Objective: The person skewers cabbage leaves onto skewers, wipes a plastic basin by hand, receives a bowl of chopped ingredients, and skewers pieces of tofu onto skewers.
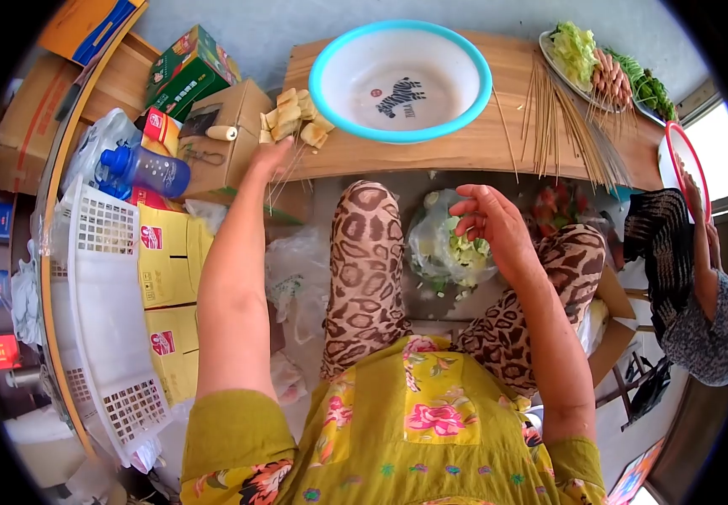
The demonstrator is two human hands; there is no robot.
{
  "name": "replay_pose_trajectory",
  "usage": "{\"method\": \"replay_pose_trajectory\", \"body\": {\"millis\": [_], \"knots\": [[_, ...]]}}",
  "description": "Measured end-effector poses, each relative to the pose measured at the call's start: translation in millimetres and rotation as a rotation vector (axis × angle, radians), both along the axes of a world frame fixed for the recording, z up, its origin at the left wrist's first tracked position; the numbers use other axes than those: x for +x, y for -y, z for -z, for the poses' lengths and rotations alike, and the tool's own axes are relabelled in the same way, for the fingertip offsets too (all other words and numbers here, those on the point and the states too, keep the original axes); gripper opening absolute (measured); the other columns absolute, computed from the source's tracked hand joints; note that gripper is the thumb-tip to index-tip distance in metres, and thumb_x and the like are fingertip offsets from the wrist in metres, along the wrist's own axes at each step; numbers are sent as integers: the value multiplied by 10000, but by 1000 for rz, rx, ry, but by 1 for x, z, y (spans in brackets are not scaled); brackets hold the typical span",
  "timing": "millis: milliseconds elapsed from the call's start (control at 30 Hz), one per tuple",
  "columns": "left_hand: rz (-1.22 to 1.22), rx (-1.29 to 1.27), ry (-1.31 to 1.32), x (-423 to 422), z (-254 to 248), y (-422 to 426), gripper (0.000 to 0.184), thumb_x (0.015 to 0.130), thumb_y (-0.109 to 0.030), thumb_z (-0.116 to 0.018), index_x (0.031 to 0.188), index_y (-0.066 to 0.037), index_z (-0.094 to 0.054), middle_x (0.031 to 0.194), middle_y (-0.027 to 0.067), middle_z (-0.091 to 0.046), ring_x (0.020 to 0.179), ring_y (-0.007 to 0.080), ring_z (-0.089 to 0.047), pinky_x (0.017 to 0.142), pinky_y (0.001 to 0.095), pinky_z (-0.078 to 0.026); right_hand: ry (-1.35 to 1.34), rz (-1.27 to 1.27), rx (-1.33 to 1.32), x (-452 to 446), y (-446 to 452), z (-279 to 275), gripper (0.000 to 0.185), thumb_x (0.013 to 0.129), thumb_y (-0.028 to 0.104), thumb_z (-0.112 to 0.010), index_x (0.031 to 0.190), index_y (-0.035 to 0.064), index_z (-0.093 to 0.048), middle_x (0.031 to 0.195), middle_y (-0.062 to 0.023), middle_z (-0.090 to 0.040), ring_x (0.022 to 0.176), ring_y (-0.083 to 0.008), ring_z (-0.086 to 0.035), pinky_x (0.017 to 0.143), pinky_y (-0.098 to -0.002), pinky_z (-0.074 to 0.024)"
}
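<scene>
My left hand (pixel 273 158) is at the table's left front edge, against a pile of tan, skewered pieces (pixel 290 116) that look like tofu or bread. Thin skewers (pixel 286 181) stick out over the edge beside it; its fingers are small and blurred, so their grip is unclear. Above my right knee, my right hand (pixel 496 220) hangs in the air with fingers loosely bent and apart, holding nothing. Below it on the floor lies a clear plastic bag (pixel 431 240) with pale green leafy vegetable (pixel 469 252). Bare bamboo skewers (pixel 561 126) lie fanned on the table's right part.
A large blue-rimmed white basin (pixel 326 105) stands mid-table. Right of it are a plate (pixel 549 52) of greens and pinkish skewered food, and another person (pixel 704 337) with a red-rimmed basin (pixel 671 168). On the left are a cardboard box (pixel 242 109), a blue bottle (pixel 158 171) and a white crate (pixel 107 311).
</scene>
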State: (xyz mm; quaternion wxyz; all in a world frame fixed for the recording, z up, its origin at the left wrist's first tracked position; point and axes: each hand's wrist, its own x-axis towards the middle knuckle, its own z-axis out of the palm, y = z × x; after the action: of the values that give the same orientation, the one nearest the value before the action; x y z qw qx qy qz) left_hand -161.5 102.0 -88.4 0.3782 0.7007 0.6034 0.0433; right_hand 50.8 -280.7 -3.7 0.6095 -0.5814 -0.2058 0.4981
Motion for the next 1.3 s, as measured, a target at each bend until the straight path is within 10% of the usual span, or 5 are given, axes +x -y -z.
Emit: {"method": "replay_pose_trajectory", "body": {"millis": [300, 533, 833, 967, 1300], "knots": [[68, 403, -176, -77, 51, 1, 522, 843, -429, -420, 915, 33, -652, 968, 279, -605, 948, 425, -573, 857, 471, -417, -32, -1, 38, -2, 4, -6, 409, 966, 360, -398, 1108, 1, -533, 891, -78, -610, 693, -125, -561, 628, -250, -415], [-365, -281, 129, -96, 57, 24, 608, 891, -549, -369, 1251, -62, -429, 1252, 145, -514, 1104, 306, -505, 885, 520, -341, -7, -34, 8, -3, 3, -2, 419, 970, 355, -384, 1120, -7, -531, 888, -74, -603, 698, -122, -556, 628, -244, -415], [-287, -341, 329, -101, 68, 14, 288, 869, -382, -549, 1008, -133, -587, 834, -8, -598, 780, 156, -605, 729, 359, -409, -4, -53, -14, -4, 2, 0, 427, 969, 365, -382, 1122, -4, -531, 880, -63, -603, 702, -114, -555, 634, -240, -415], [-250, -299, 275, -86, 57, 9, 293, 846, -332, -586, 989, -78, -605, 906, 63, -602, 727, 177, -633, 597, 295, -451, 5, -62, -28, -5, 1, 0, 423, 968, 366, -387, 1123, 0, -532, 881, -59, -603, 703, -110, -555, 637, -239, -415], [-195, -355, 110, -43, 11, 4, 963, 652, -740, -578, 1318, -63, -422, 1212, 180, -539, 950, 283, -590, 901, 433, -394, -8, -67, -21, -4, 2, -1, 390, 977, 333, -379, 1096, 0, -542, 870, -56, -610, 695, -108, -559, 619, -232, -420]]}}
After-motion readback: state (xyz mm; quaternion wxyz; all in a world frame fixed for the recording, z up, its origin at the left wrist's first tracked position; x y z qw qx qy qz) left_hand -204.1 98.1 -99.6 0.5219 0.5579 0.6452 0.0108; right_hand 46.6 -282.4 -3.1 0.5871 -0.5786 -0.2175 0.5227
